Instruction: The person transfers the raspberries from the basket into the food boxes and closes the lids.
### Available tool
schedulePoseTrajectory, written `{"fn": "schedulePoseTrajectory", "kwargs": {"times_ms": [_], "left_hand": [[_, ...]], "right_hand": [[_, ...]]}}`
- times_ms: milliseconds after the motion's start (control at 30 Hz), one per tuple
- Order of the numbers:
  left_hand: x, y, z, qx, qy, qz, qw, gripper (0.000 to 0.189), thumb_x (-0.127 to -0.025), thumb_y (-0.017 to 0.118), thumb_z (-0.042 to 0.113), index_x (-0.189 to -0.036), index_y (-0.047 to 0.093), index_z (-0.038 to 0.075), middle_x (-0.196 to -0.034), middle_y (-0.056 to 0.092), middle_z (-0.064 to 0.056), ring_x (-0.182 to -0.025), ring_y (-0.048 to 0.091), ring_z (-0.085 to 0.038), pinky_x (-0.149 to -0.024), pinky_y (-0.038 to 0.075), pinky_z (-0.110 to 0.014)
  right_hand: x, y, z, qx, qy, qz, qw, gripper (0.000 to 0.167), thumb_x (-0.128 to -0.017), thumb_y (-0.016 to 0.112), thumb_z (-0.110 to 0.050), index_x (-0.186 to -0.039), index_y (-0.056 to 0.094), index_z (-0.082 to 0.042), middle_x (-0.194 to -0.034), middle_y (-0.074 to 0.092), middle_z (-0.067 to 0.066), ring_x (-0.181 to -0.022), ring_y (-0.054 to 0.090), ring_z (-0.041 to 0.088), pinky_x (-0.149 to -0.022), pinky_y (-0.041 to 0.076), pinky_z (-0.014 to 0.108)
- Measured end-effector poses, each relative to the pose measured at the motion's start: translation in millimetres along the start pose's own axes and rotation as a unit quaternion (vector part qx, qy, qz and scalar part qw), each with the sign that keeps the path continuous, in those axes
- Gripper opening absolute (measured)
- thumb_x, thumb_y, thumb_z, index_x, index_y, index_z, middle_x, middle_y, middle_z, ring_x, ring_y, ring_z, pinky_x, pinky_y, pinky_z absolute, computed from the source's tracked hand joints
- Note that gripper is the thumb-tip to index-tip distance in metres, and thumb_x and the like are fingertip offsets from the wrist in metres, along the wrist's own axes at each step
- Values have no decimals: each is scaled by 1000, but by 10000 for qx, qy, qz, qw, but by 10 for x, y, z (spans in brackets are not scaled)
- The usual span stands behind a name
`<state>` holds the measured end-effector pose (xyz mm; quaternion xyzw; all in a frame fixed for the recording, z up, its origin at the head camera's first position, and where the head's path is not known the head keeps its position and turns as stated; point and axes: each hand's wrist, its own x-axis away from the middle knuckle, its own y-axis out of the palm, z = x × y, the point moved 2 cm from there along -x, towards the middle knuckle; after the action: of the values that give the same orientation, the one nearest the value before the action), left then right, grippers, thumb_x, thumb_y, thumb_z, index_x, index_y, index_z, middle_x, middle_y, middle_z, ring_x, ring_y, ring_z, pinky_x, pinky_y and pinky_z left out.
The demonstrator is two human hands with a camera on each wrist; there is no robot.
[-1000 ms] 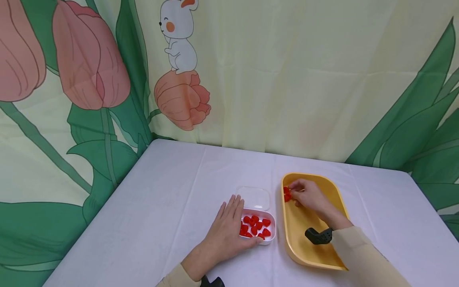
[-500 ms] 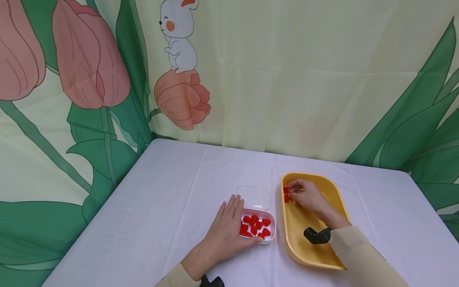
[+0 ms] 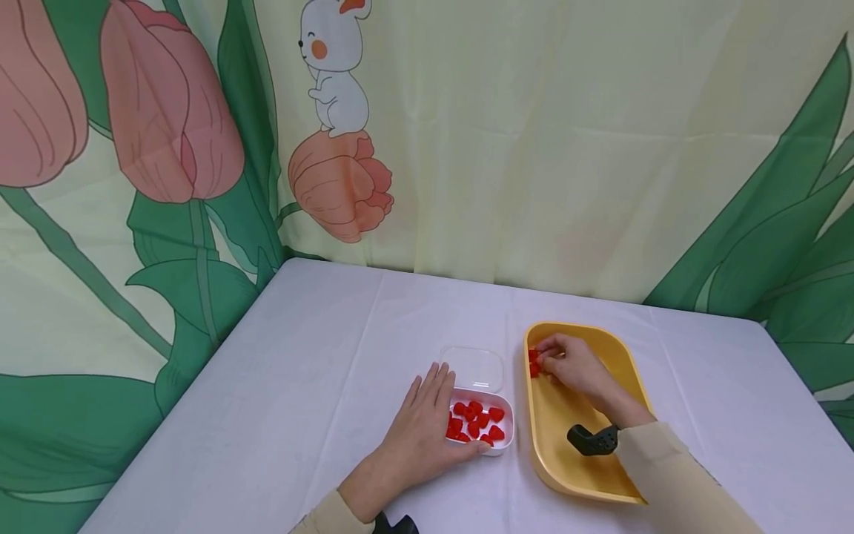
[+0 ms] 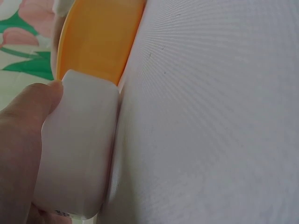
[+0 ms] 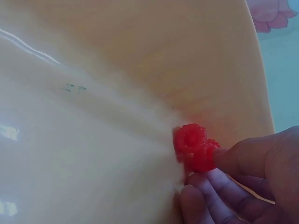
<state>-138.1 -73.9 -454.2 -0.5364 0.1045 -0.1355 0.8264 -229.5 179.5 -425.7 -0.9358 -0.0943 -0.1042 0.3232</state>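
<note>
My left hand (image 3: 419, 430) lies along the left side of a small white box (image 3: 511, 434), fingers straight and thumb at its near edge. Several red raspberries (image 3: 482, 420) sit inside the box, some hidden by the hand. In the left wrist view the thumb (image 4: 32, 102) touches the rim of the box. My right hand (image 3: 579, 368) reaches into a yellow tray (image 3: 560, 463) at its far left corner. There, in the right wrist view, thumb and fingers pinch a raspberry (image 5: 204, 157) beside another raspberry (image 5: 191, 136) against the tray wall.
Behind the white box lies a clear plastic lid (image 3: 471, 368). The tray stands just right of the box with a narrow gap. A white cloth covers the table (image 3: 320, 356), and a printed curtain (image 3: 507, 148) hangs behind it.
My right hand has shifted only slightly at the raspberries in the tray's corner. The left hand stays where it was by the box.
</note>
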Motion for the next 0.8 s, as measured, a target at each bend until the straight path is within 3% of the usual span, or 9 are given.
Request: {"fn": "schedulePoseTrajectory", "kwargs": {"times_ms": [800], "left_hand": [[-11, 6, 9, -73, -105, -11, 9999, 111, -71, 74, 66, -156, 26, 12, -163, 27, -7, -153, 20, -28, -122, 25, -53]], "right_hand": [[54, -74, -4, -85, -152, 13, 9998, 25, -99, 54, -3, -122, 53, 7, -109, 60, 23, -85, 60, 23, -73, 60, 29]]}}
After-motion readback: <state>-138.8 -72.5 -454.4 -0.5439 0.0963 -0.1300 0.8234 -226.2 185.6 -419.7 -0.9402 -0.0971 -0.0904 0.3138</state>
